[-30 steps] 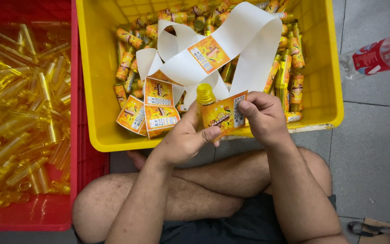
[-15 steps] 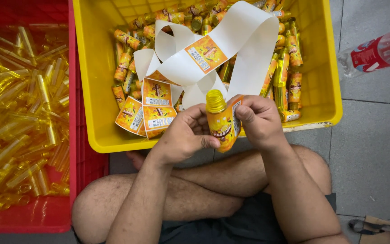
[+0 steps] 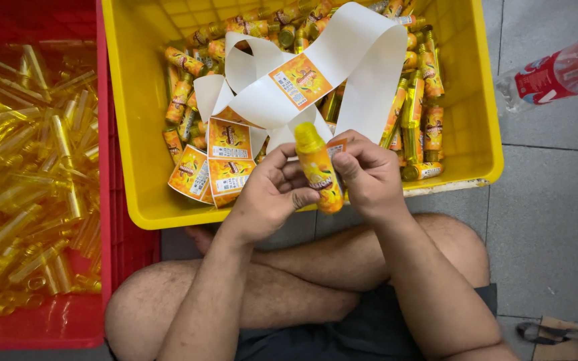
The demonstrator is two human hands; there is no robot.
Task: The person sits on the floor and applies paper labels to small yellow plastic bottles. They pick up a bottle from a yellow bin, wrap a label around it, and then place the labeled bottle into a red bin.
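Observation:
Both hands hold one small yellow bottle (image 3: 318, 168) with a yellow cap and an orange label wrapped around it. My left hand (image 3: 269, 197) grips its lower part from the left; my right hand (image 3: 368, 175) presses the label on from the right. The bottle stands nearly upright over the front wall of a yellow crate (image 3: 143, 134). A long white backing strip (image 3: 356, 53) carrying orange labels (image 3: 301, 81) loops across the crate. Several labelled bottles (image 3: 423, 100) lie in the crate.
A red crate (image 3: 105, 167) on the left holds several clear yellow unlabelled bottles (image 3: 28, 167). A plastic drink bottle with a red label (image 3: 550, 70) lies on the grey tiled floor at upper right. My crossed bare legs (image 3: 302, 287) are below the hands.
The label that stuck out flat beside the bottle a second ago is now wrapped around it. The bottle has turned in my hands and shifted slightly right.

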